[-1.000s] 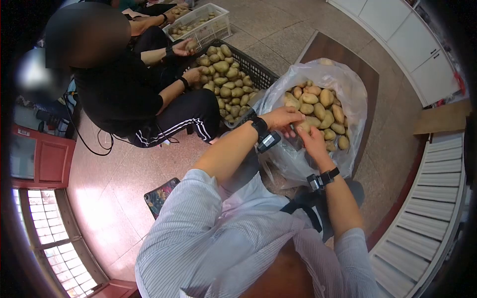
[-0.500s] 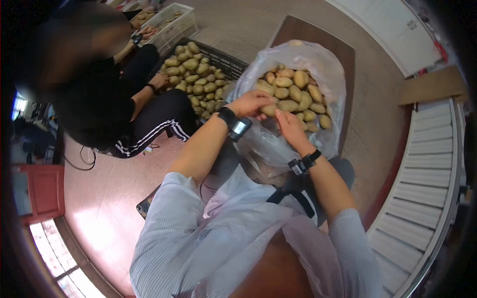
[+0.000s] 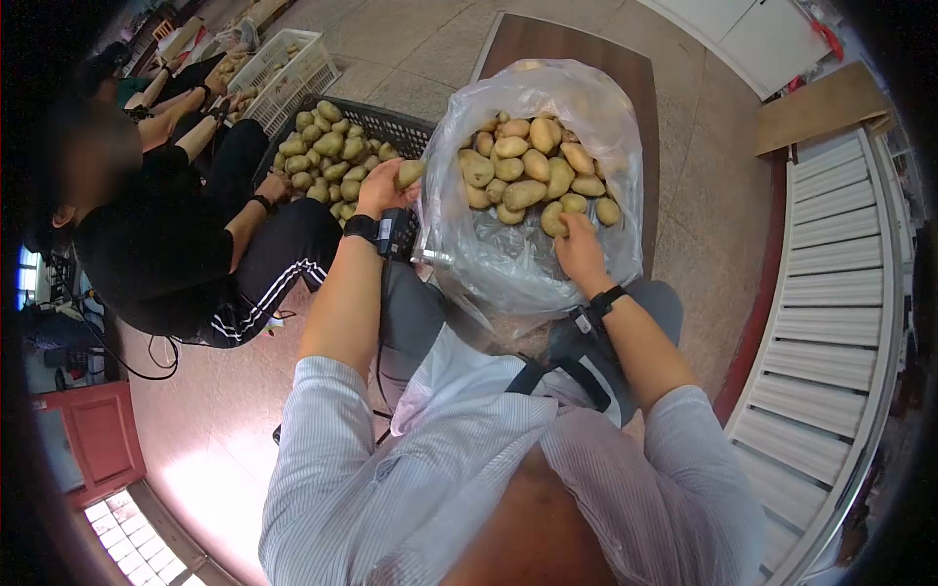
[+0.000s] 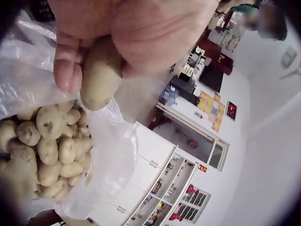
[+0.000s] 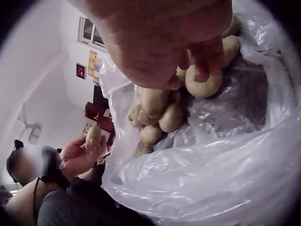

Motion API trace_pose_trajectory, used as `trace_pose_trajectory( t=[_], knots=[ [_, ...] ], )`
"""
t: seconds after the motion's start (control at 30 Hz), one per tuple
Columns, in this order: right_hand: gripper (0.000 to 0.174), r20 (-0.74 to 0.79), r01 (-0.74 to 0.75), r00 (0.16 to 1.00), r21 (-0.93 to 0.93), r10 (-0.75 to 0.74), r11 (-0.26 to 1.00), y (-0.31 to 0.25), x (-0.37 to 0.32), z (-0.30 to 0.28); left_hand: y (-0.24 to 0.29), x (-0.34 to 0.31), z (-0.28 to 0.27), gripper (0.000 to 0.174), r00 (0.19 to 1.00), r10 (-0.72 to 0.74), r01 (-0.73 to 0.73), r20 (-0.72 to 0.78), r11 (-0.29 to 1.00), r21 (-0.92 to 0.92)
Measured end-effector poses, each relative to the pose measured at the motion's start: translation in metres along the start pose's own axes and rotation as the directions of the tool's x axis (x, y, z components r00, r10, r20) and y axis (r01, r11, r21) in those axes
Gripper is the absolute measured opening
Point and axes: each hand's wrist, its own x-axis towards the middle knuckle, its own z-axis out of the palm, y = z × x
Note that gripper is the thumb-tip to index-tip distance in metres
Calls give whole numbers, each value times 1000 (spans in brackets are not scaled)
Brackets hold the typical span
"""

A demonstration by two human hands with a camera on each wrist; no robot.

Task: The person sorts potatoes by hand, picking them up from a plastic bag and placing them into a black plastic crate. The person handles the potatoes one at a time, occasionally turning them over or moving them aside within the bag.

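In the head view the left hand holds a potato at the left rim of the clear plastic bag. The left wrist view shows that potato between the left fingers and thumb. Inside the bag, the right hand grips a potato at the near edge of the heap. From the right wrist, the right hand's fingertips lie on a round potato. Several potatoes fill the far part of the bag.
A black crate of potatoes stands left of the bag, with a white crate beyond it. A person in black sits by the black crate, and others sit farther back. A brown board lies under the bag; a white radiator is at right.
The hands, together over the bag before, are now apart. The left hand has moved left with a potato; the right has gone to a potato in the bag. The view has shifted.
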Motion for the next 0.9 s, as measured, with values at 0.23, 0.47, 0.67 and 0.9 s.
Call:
trace_pose_trajectory(
  t=[0.23,0.47,0.67,0.9],
  knots=[
    [44,44,73,996,-26,-72,997,0,-7,3,22,-6,-34,29,939,-291,132,185,800,585],
    [44,137,27,990,-81,-16,996,-7,-8,-2,-69,-26,-4,30,868,-494,300,55,608,735],
    [39,137,11,991,-129,7,992,-4,-8,-2,7,-17,-38,34,841,-526,281,126,624,729],
    [38,85,16,996,-135,-4,991,-1,-9,-2,10,-18,-44,29,788,-590,226,178,546,807]
  ],
)
